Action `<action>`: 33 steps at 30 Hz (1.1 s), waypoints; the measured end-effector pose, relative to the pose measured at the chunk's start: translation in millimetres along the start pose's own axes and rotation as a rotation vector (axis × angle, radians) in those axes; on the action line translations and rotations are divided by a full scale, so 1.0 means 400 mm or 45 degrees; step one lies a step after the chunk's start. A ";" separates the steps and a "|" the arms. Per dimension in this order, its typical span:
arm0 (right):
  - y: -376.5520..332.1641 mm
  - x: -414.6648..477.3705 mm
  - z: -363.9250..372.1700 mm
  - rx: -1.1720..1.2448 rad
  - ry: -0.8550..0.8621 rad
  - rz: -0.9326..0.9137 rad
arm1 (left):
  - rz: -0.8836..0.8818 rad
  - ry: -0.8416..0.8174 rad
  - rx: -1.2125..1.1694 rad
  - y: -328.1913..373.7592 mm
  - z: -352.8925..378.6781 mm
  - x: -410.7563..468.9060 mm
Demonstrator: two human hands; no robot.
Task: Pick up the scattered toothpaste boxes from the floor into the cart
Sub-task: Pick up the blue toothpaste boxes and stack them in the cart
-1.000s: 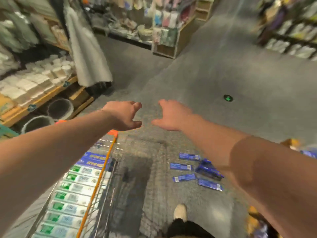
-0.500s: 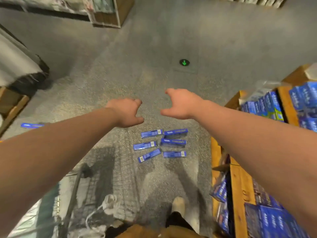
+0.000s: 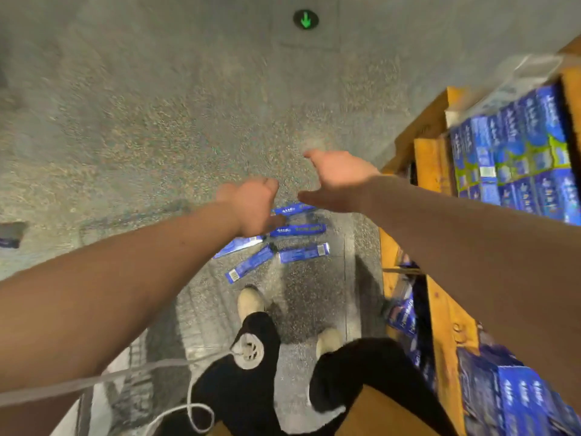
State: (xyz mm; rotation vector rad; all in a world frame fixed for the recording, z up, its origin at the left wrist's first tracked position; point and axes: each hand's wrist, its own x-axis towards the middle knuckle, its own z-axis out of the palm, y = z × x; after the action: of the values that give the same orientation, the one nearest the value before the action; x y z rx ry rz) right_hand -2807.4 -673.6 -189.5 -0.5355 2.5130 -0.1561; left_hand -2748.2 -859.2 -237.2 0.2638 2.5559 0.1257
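Note:
Several blue toothpaste boxes (image 3: 297,230) lie scattered on the grey speckled floor just ahead of my feet. My left hand (image 3: 251,206) hangs above their left side with fingers loosely curled and holds nothing. My right hand (image 3: 338,180) reaches out above the far boxes, thumb spread, palm down, and is empty too. Both hands are above the boxes, apart from them. One box (image 3: 250,264) lies slanted nearest my shoe. Only a grey bar of the cart (image 3: 94,380) shows at the lower left.
A wooden shelf (image 3: 440,309) stacked with blue boxes runs along the right. A green arrow marker (image 3: 306,19) sits on the floor far ahead. A dark object (image 3: 11,234) lies at the left edge. My shoes (image 3: 250,302) stand just behind the boxes.
My view has swung from the cart down and right to the boxes, which are now close under my hands. Both arms stay stretched forward and empty.

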 end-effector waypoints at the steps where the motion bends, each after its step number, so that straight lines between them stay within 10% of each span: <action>1: 0.027 0.040 0.034 0.008 -0.005 0.007 | 0.014 -0.007 0.007 -0.003 0.032 0.053; 18: 0.540 0.732 0.880 -0.210 -0.151 -0.107 | -0.045 -0.146 0.102 -0.086 0.871 0.861; 33: 0.663 0.888 1.087 -0.005 -0.132 0.096 | -0.059 -0.352 -0.177 -0.128 1.005 0.983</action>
State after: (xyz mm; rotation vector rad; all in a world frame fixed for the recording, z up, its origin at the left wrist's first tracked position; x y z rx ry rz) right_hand -2930.9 -574.8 -790.1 -0.4379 2.4283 -0.0927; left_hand -2861.1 -811.2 -788.3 0.1561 2.2653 0.2316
